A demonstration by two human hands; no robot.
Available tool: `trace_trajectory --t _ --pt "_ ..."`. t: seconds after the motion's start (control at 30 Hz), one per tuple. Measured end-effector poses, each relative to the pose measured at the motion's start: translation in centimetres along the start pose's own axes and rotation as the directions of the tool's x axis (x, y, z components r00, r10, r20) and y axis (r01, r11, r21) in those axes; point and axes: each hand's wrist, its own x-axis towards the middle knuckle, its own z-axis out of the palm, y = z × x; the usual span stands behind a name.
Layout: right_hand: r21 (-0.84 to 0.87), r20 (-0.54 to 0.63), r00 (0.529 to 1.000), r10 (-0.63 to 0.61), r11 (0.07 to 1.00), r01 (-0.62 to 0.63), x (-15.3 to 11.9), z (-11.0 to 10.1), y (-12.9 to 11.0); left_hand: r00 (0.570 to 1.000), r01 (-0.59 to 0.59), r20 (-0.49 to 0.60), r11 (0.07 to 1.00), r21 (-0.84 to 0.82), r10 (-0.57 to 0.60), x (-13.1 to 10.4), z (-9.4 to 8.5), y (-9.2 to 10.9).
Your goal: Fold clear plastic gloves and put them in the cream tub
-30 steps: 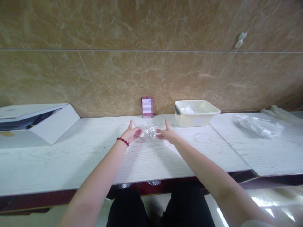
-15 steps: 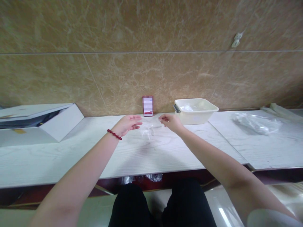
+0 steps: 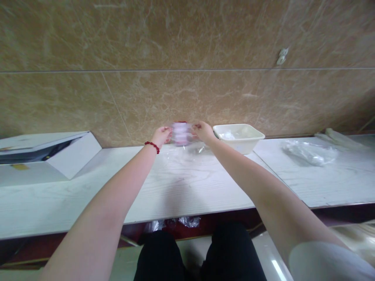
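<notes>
Clear plastic film (image 3: 186, 151) hangs between the left hand (image 3: 162, 136) and the right hand (image 3: 203, 132)

The film is over the far part of the white tabletop (image 3: 140, 203), in front of a phone (image 3: 180, 127) that stands against the brown marbled wall (image 3: 187, 93). Its widest visible spread runs left to right, and it falls from the hands toward the tabletop, with glints just below the phone. Its own long axis cannot be told, as the outline is too faint to trace.

The right hand's thumb and forefinger are brought together in a pinch on the film's upper right part, the other fingers bent beneath. The left hand's fingers curl inward at the upper left; blur leaves unclear whether they grip the plastic or only touch it. A red bead bracelet (image 3: 152, 146) circles that wrist.

Seen through the film, the phone is a pink and white smear. The right wrist overlaps the left end of a cream tub (image 3: 244, 147). Whether the lowest folds touch the tabletop is hard to make out. The frame cuts off a white box (image 3: 80, 154) at the left and a pale sleeve (image 3: 322, 259) at the lower right
</notes>
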Motion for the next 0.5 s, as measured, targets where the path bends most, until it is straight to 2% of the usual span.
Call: trace_trajectory --t 0.13,0.3,0.4,0.5 --pt "-0.094 -0.035 0.992 -0.122 0.989 0.119 -0.9 -0.9 0.1 0.984 -0.179 -0.026 0.984 -0.02 0.179 -0.1 -0.4 -0.4" --pt "-0.285 -0.011 0.964 -0.265 0.925 0.252 -3.7 -1.1 0.5 0.932 -0.363 0.016 0.929 0.069 0.363 -1.4 -1.8 -2.5" --pt "-0.302 0.028 0.952 -0.306 0.905 0.3 -6.1 -1.0 1.0 0.923 -0.384 0.072 0.908 0.169 0.377 -3.3 -2.7 -4.0" --pt "-0.299 0.114 0.948 -0.298 0.899 0.319 -8.8 -0.8 2.0 0.935 -0.355 0.126 0.892 0.282 0.332 -5.8 -3.4 -5.6"
